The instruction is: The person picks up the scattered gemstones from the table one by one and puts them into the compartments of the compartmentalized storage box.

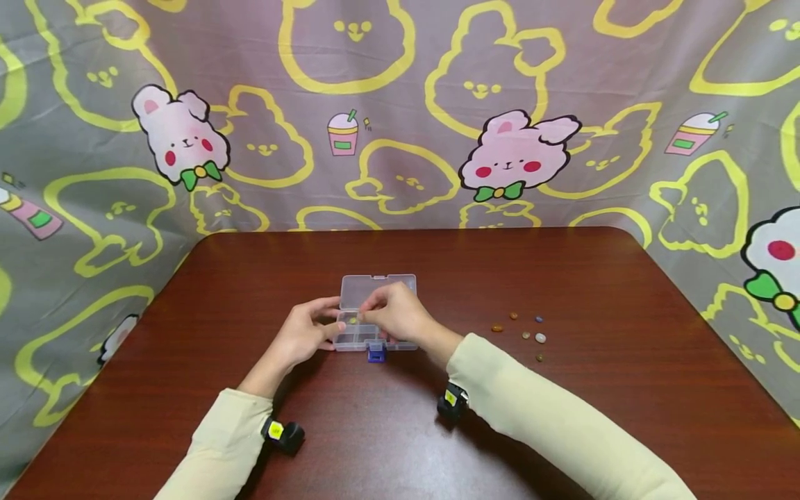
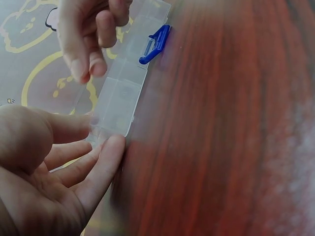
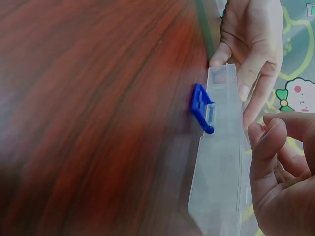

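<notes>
A clear plastic compartment box (image 1: 365, 333) lies on the table with its lid (image 1: 362, 292) raised at the back and a blue latch (image 1: 376, 353) hanging at the front. My left hand (image 1: 305, 333) grips the box's left end, thumb on the near side in the head view. Over the left compartments hovers my right hand (image 1: 400, 312), thumb and forefinger brought close together; I cannot tell whether a small thing sits between them. A small yellow stone (image 1: 353, 321) shows in the back left compartment, right by those fingertips. The right hand hides part of the box's right half.
Right of the box, several small polished stones lie scattered on the brown table (image 1: 594, 389): an orange one (image 1: 496, 328), a white one (image 1: 540, 338) and a blue one (image 1: 539, 319) among them. A patterned cloth (image 1: 400, 187) hangs behind the table's far edge.
</notes>
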### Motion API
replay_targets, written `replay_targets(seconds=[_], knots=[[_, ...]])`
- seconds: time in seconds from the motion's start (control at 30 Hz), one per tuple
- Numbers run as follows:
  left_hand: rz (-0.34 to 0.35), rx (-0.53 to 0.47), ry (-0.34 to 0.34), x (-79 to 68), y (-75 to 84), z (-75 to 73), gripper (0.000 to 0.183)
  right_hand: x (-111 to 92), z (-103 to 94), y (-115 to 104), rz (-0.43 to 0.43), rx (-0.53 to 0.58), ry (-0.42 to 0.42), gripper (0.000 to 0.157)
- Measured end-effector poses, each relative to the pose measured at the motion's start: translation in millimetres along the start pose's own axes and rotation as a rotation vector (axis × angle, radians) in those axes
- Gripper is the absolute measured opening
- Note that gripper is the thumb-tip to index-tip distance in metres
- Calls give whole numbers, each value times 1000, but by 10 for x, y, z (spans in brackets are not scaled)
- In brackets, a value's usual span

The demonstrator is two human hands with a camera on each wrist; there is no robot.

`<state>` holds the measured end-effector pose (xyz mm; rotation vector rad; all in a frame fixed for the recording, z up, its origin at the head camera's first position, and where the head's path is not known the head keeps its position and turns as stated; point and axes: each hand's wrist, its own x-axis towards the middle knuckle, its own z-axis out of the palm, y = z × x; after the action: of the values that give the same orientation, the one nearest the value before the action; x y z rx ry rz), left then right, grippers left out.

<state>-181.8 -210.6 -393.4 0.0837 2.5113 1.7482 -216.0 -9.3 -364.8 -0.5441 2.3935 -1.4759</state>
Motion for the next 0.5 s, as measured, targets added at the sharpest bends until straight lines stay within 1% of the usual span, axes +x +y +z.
replay_targets(seconds=[0.23, 0.33, 0.5], knots=[[9, 24, 14, -3, 5, 15, 53, -180, -170, 73, -18, -4, 1, 4], [8, 18, 11, -6, 14, 17, 53, -272, -272, 113, -33, 1, -8, 4], [16, 10, 4, -10, 18, 23, 53, -446, -469, 216, -35, 18, -22, 6]])
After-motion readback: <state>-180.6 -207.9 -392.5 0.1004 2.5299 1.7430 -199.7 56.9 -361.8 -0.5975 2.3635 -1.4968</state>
